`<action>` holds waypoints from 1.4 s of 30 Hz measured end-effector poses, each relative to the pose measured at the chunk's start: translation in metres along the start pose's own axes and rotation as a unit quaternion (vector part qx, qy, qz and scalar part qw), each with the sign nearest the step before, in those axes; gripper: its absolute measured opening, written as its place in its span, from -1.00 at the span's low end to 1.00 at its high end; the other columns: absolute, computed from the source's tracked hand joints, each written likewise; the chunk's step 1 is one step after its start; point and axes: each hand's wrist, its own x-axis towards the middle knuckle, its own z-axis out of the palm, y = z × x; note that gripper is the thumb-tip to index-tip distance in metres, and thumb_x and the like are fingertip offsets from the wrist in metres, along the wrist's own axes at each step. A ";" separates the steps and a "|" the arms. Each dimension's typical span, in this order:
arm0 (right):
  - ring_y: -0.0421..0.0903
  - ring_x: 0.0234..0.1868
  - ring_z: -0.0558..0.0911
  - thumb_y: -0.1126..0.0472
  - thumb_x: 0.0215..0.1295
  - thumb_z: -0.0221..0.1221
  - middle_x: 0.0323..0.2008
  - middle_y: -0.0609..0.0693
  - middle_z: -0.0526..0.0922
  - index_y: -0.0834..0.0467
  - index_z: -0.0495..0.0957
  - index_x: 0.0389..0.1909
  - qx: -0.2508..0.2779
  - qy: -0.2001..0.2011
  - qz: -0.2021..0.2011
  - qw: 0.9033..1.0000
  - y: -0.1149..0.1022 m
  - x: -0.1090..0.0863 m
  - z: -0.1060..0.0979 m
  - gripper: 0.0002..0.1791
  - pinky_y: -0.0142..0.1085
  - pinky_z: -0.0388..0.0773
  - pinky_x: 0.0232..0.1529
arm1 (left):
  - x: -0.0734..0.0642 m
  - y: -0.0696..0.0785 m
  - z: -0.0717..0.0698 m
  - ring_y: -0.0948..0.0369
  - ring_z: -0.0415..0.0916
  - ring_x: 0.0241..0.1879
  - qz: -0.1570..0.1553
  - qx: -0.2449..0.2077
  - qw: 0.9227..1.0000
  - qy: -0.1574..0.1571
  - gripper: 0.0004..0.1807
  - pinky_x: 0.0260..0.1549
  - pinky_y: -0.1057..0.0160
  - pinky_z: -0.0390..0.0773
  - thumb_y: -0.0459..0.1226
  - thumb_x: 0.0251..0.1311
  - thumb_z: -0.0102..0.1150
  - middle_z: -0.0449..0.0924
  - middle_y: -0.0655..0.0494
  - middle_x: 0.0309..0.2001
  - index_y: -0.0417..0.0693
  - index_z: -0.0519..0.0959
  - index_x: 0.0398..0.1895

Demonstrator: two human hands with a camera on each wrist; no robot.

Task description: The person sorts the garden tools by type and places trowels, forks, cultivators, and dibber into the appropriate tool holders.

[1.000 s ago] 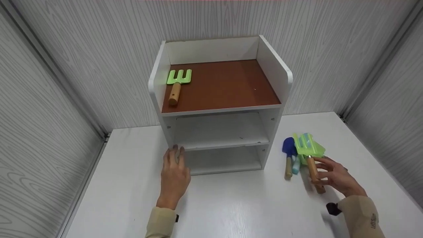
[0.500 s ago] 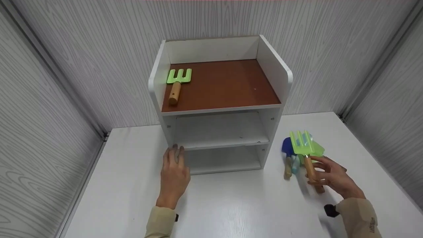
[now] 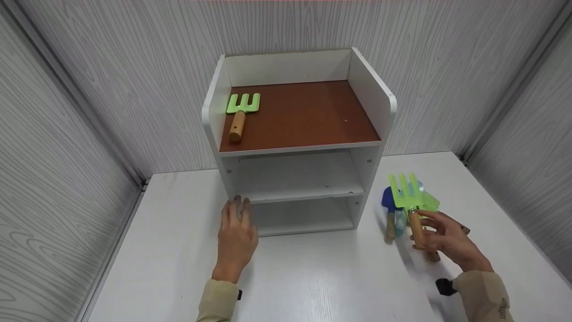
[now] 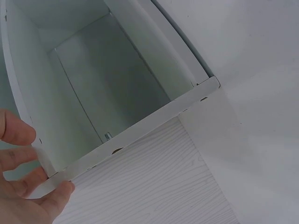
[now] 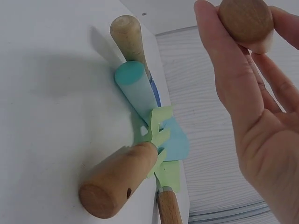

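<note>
My right hand (image 3: 451, 241) pinches the wooden handle of a green toy garden fork (image 3: 405, 192), raised over a small pile of tools. In the right wrist view, the handle's round end (image 5: 246, 19) sits between fingers and thumb. Beneath it lie a blue shovel (image 3: 390, 226), a light-blue tool (image 5: 138, 86) and more green tools, one with a thick wooden handle (image 5: 119, 179); they partly overlap. My left hand (image 3: 237, 237) rests against the front edge of the white shelf unit's left side panel (image 4: 135, 133), fingers lying on both sides of it.
Another green fork (image 3: 237, 125) lies on the brown top board (image 3: 304, 116) by the left wall of the unit. Below are two white shelf levels (image 3: 299, 179). The white table (image 3: 304, 281) extends in front, with wood-grain panels (image 3: 469, 67) around.
My right hand has lifted the green fork slightly and shifted it a little left, away from the pile. My left hand keeps its place on the shelf unit.
</note>
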 end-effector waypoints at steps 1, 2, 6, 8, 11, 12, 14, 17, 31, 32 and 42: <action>0.00 0.11 0.63 0.64 0.09 0.12 0.18 0.05 0.42 0.13 0.28 0.49 0.002 -0.003 -0.003 1.000 -0.001 0.000 0.001 -0.12 0.12 0.63 -0.01 | 0.000 0.000 0.000 -0.35 0.33 0.23 0.000 0.000 1.000 0.001 -0.36 0.07 -0.11 0.56 -0.53 0.05 0.35 0.36 -0.43 0.24 -0.52 0.43 0.26; 0.01 0.10 0.64 0.64 0.11 0.11 0.18 0.05 0.43 0.12 0.28 0.49 0.005 -0.007 -0.008 1.000 -0.001 0.000 0.002 -0.13 0.10 0.63 -0.02 | 0.000 0.000 0.000 -0.35 0.33 0.23 0.001 0.000 1.000 0.001 -0.36 0.07 -0.12 0.56 -0.53 0.05 0.35 0.35 -0.44 0.24 -0.52 0.43 0.26; -0.01 0.09 0.65 0.62 0.20 0.13 0.17 0.04 0.45 0.09 0.30 0.48 0.009 -0.022 -0.029 0.999 -0.005 0.000 0.005 -0.19 0.01 0.66 -0.03 | 0.001 -0.001 0.000 -0.36 0.33 0.23 0.003 0.002 1.000 0.001 -0.36 0.06 -0.12 0.57 -0.53 0.04 0.34 0.35 -0.45 0.24 -0.52 0.42 0.26; -0.02 0.09 0.66 0.61 0.22 0.14 0.17 0.03 0.48 0.11 0.31 0.47 0.006 -0.026 -0.043 0.999 -0.006 -0.001 0.006 -0.22 -0.03 0.67 -0.04 | 0.000 -0.001 0.000 -0.36 0.33 0.23 0.003 0.002 1.000 0.000 -0.35 0.06 -0.11 0.57 -0.53 0.03 0.35 0.35 -0.45 0.24 -0.52 0.42 0.26; 0.01 0.08 0.66 0.62 0.22 0.15 0.16 0.03 0.52 0.16 0.30 0.48 -0.002 -0.030 -0.061 0.998 -0.008 -0.001 0.009 -0.22 -0.03 0.67 -0.06 | 0.000 -0.002 0.001 -0.35 0.33 0.23 0.006 0.001 1.000 0.000 -0.35 0.06 -0.10 0.57 -0.53 0.04 0.34 0.35 -0.44 0.24 -0.53 0.42 0.26; 0.03 0.07 0.67 0.62 0.21 0.15 0.16 0.03 0.52 0.17 0.30 0.48 -0.003 -0.030 -0.064 0.997 -0.009 -0.001 0.010 -0.21 -0.02 0.68 -0.07 | 0.000 -0.002 0.001 -0.35 0.32 0.24 0.007 0.002 1.000 0.001 -0.35 0.06 -0.10 0.57 -0.54 0.04 0.33 0.35 -0.44 0.24 -0.53 0.42 0.26; 0.06 0.07 0.67 0.63 0.19 0.16 0.16 0.04 0.53 0.17 0.29 0.47 -0.004 -0.028 -0.066 0.997 -0.011 0.000 0.012 -0.20 0.01 0.67 -0.07 | -0.001 -0.002 0.001 -0.35 0.32 0.23 0.010 0.004 1.000 0.003 -0.36 0.05 -0.09 0.58 -0.54 0.04 0.31 0.36 -0.44 0.22 -0.53 0.42 0.26; 0.10 0.07 0.66 0.65 0.16 0.13 0.16 0.04 0.54 0.13 0.31 0.47 -0.003 -0.026 -0.067 0.997 -0.013 0.000 0.014 -0.17 0.02 0.67 -0.06 | -0.001 -0.001 0.000 -0.35 0.33 0.21 0.016 0.011 1.000 0.006 -0.36 0.02 -0.07 0.60 -0.54 0.04 0.31 0.36 -0.43 0.20 -0.54 0.42 0.26; -0.02 0.07 0.66 0.63 0.12 0.22 0.16 -0.02 0.57 0.23 0.29 0.47 -0.050 -0.009 -0.074 0.996 -0.024 -0.002 0.025 -0.17 0.00 0.68 -0.07 | 0.000 -0.002 0.002 -0.34 0.36 0.19 0.023 0.015 0.999 0.018 -0.36 0.02 -0.08 0.60 -0.56 -0.01 0.33 0.36 -0.44 0.20 -0.54 0.43 0.24; -0.02 0.07 0.66 0.63 0.12 0.22 0.16 -0.02 0.57 0.21 0.31 0.46 -0.044 -0.012 -0.075 0.996 -0.024 -0.002 0.025 -0.17 0.02 0.68 -0.08 | 0.000 -0.002 0.002 -0.34 0.36 0.19 0.023 0.015 0.999 0.018 -0.36 0.02 -0.08 0.60 -0.56 -0.01 0.33 0.37 -0.44 0.20 -0.54 0.44 0.23; -0.04 0.13 0.64 0.64 0.14 0.22 0.21 0.02 0.56 0.18 0.33 0.46 -0.030 -0.057 -0.106 0.992 -0.022 -0.001 0.024 -0.18 -0.03 0.68 -0.06 | 0.000 -0.001 0.002 -0.36 0.35 0.20 0.016 0.017 1.000 0.006 -0.35 0.04 -0.09 0.58 -0.53 0.01 0.35 0.36 -0.45 0.21 -0.52 0.43 0.25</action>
